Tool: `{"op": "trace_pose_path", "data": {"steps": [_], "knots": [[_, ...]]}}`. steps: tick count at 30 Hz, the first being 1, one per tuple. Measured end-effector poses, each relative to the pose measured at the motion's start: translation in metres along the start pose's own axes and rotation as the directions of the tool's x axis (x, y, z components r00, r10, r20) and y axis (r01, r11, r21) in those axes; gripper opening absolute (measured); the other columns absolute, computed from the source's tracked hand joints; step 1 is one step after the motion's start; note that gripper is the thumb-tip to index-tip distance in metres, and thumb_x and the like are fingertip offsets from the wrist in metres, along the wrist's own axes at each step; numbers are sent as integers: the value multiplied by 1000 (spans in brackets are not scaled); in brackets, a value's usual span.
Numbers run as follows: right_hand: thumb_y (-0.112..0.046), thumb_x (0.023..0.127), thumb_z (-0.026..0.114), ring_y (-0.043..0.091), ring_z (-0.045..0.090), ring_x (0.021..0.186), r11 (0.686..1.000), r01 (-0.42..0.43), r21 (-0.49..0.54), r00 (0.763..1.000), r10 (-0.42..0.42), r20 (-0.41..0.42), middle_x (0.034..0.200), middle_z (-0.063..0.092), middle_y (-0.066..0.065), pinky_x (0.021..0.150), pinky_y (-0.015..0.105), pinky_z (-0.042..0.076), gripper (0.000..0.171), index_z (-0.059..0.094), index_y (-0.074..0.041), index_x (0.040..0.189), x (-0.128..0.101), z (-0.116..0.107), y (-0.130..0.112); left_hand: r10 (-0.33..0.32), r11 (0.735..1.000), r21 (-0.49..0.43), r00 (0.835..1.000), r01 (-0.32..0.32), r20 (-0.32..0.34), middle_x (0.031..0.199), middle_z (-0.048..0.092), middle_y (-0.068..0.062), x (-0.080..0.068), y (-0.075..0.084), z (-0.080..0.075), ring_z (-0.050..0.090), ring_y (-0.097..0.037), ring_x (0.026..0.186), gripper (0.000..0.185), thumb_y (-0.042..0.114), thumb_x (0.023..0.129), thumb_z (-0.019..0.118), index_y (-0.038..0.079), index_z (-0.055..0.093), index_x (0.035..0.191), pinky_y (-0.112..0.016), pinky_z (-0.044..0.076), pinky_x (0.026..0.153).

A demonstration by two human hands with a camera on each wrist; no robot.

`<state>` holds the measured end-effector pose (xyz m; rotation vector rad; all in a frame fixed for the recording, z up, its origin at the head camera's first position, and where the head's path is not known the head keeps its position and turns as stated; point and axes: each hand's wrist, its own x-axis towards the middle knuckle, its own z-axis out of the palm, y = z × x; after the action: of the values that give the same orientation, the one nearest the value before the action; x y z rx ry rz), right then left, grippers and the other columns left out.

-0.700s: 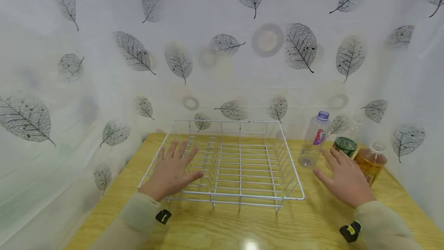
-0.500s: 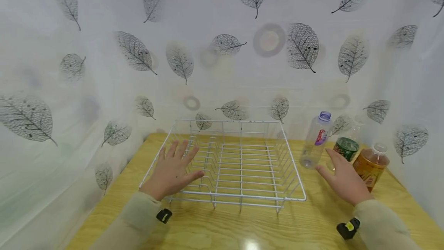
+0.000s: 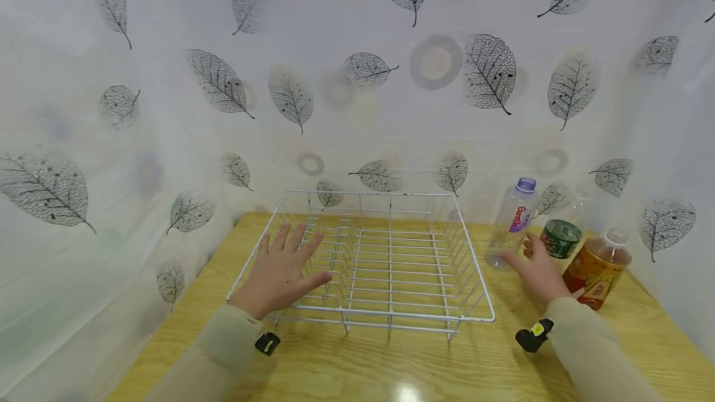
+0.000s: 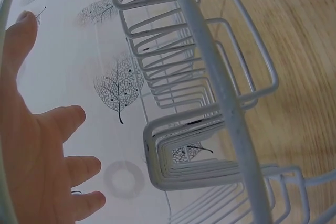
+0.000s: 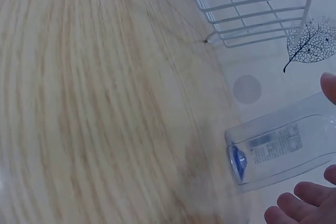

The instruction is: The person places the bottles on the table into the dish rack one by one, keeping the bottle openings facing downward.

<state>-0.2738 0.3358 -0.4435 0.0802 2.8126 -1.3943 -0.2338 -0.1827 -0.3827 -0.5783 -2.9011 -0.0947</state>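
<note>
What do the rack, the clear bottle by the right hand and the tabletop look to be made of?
Rack: probably metal wire with a glossy white coating; thin bent rods with a smooth sheen. Clear bottle: likely thin transparent plastic with a purple cap; the backdrop shows through it. Tabletop: light wood or wood-look laminate; visible grain and a glossy reflection, so which one stays open.

— What did the person wear?

— Long, loose sleeves of a pale beige-green cloth on both arms, reaching to the wrists.

— Anything on the wrists?

— A small black device was strapped under each cuff, with a yellow mark on it. The left hand (image 3: 277, 275) and right hand (image 3: 537, 272) were bare, without rings or gloves.
</note>
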Motion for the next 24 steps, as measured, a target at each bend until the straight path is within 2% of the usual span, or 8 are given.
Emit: {"op": "trace_pose_path", "data": {"steps": [7, 14, 16, 22, 24], "knots": [[-60, 95, 61, 56, 10, 146, 992, -36, 119, 999, 37, -6, 162, 0, 35, 113, 69, 19, 115, -17, -5, 159, 18, 10, 7, 0, 1000, 8, 1000, 0, 5, 166, 14, -18, 0, 2, -2, 6, -44, 151, 90, 81, 93, 33, 27, 21, 163, -71, 2, 115], [-58, 95, 63, 56, 16, 145, 988, -62, 142, 998, 62, 6, 160, 8, 38, 114, 68, 20, 115, -16, -6, 160, 28, 16, 9, 1, 1000, 10, 1000, -1, 17, 166, 13, -18, -1, 3, -1, 5, -44, 151, 89, 80, 93, 33, 26, 23, 163, -71, 2, 115], [-56, 95, 63, 55, 16, 145, 986, -62, 155, 998, 62, 8, 160, 10, 38, 114, 67, 21, 113, -14, -5, 160, 30, 17, 7, 1, 1000, 8, 1000, -1, 15, 167, 13, -17, -1, 3, -1, 5, -44, 151, 87, 78, 94, 37, 25, 24, 163, -71, 3, 115], [-57, 96, 61, 53, 25, 142, 986, -65, 156, 998, 66, -6, 156, 23, 37, 114, 64, 24, 103, 8, 6, 159, 33, 21, 6, -1, 1000, -2, 1000, 1, 18, 167, 13, -16, -2, 3, -1, 7, -44, 151, 83, 71, 96, 45, 25, 26, 163, -72, 7, 114], [-56, 97, 61, 52, 26, 143, 984, -59, 165, 998, 61, -8, 157, 24, 35, 115, 63, 25, 101, 11, 6, 158, 33, 22, 5, -1, 1000, -6, 1000, 1, 18, 167, 13, -16, -2, 3, -2, 7, -44, 151, 83, 71, 96, 45, 25, 26, 163, -72, 6, 114]]}}
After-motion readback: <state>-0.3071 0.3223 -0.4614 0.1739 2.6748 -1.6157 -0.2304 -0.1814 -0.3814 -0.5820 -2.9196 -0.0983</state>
